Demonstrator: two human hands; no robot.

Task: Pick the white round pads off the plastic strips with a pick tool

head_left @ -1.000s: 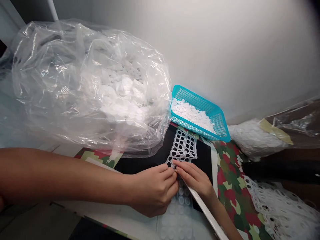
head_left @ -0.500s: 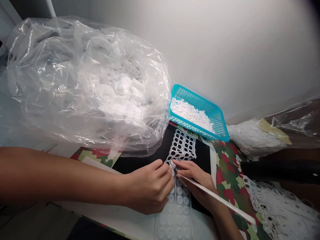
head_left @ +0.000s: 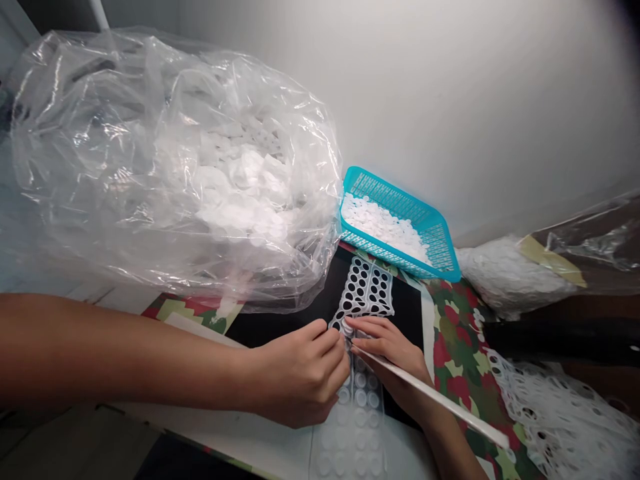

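Two hands point(head_left: 305, 373), perforated sheet point(head_left: 369, 287) just beyond, touching

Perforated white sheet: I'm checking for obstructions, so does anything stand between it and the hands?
Nothing visible does: left hand and right hand are both at the sheet; the blue basket stands beyond it.

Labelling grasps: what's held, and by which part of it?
White stick, apparently by its end near left fingers and right fingers; which hand grips it can't be told.
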